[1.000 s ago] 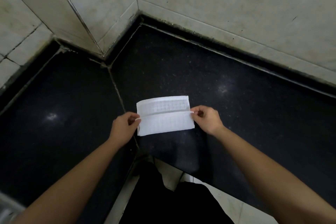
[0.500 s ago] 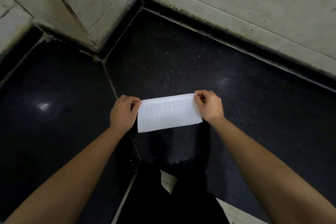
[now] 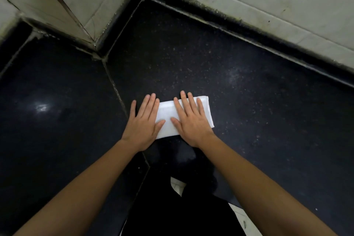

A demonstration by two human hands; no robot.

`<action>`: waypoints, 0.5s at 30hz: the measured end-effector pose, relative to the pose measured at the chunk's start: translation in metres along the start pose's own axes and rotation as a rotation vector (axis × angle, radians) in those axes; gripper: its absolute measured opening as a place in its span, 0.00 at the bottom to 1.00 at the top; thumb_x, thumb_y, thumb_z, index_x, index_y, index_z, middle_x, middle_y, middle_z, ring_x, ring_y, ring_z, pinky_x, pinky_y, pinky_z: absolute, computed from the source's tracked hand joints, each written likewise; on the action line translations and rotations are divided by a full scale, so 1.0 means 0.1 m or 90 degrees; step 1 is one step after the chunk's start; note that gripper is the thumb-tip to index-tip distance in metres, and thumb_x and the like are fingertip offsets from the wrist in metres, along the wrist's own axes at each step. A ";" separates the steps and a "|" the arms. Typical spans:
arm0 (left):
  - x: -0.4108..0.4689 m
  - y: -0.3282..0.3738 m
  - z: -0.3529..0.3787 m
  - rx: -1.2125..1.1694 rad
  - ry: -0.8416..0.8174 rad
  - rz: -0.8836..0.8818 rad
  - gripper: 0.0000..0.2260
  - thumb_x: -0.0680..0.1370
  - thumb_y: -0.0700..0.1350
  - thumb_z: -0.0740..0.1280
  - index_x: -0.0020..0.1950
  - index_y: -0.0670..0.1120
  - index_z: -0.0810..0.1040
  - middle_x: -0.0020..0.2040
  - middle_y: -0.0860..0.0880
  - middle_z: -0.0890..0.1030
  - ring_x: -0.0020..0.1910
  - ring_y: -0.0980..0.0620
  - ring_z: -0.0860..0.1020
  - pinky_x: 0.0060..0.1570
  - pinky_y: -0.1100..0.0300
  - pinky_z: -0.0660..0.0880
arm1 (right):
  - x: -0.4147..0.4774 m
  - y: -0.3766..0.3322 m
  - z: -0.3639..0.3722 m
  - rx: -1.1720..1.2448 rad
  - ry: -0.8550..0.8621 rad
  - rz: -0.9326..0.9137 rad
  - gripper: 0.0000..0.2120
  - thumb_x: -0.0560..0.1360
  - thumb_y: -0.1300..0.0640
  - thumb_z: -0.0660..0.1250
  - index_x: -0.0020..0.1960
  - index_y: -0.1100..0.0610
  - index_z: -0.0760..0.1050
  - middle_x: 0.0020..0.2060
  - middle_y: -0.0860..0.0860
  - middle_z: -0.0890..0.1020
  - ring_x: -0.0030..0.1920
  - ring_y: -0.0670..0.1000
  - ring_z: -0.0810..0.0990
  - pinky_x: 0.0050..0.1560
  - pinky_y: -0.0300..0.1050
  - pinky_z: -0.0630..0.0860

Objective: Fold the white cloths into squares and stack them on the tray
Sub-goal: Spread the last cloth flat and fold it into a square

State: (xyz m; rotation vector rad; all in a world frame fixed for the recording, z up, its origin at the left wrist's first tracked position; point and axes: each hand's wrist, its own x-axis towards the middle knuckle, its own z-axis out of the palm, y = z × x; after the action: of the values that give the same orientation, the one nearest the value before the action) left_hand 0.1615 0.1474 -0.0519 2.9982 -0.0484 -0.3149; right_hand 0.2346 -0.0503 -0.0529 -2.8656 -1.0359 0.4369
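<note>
Cloth (image 3: 167, 115): folded, on counter (image 3: 249, 101).
Left hand (image 3: 144, 122): flat, unclenched, pressing its 9 o'clock end.
Right hand (image 3: 191, 120): flat, unclenched, 3 o'clock half.

Dim indoor light, soft glare patch on the dark countertop (image 3: 41, 107), wide-angle bending at edges, sharp focus

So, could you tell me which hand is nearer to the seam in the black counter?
Left. The left hand lies flat beside the seam, its fingers on the white cloth; the right hand presses the cloth farther right.
</note>
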 end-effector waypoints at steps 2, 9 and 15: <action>-0.05 0.00 0.05 0.012 -0.008 0.007 0.31 0.83 0.60 0.45 0.79 0.41 0.55 0.80 0.42 0.55 0.80 0.46 0.52 0.75 0.37 0.52 | -0.08 0.04 0.05 -0.010 0.001 -0.002 0.33 0.83 0.38 0.44 0.81 0.56 0.48 0.81 0.58 0.48 0.80 0.59 0.46 0.79 0.60 0.47; -0.07 0.02 0.08 0.014 -0.005 0.003 0.32 0.83 0.61 0.46 0.80 0.42 0.53 0.81 0.44 0.53 0.80 0.48 0.49 0.76 0.38 0.49 | -0.13 0.14 0.03 -0.029 -0.014 -0.018 0.34 0.83 0.36 0.44 0.82 0.54 0.46 0.81 0.57 0.47 0.81 0.57 0.43 0.79 0.58 0.44; -0.13 0.05 0.06 0.014 -0.022 -0.010 0.32 0.83 0.60 0.45 0.80 0.41 0.54 0.81 0.43 0.53 0.80 0.46 0.49 0.75 0.38 0.51 | -0.20 0.17 0.05 -0.031 -0.025 0.000 0.36 0.82 0.36 0.41 0.81 0.57 0.42 0.80 0.58 0.43 0.80 0.56 0.40 0.78 0.60 0.48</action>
State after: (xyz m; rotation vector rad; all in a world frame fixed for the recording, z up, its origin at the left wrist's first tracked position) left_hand 0.1474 0.1426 -0.0546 3.0171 -0.0311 -0.3697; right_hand 0.2289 -0.0764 -0.0552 -2.9107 -1.0662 0.4774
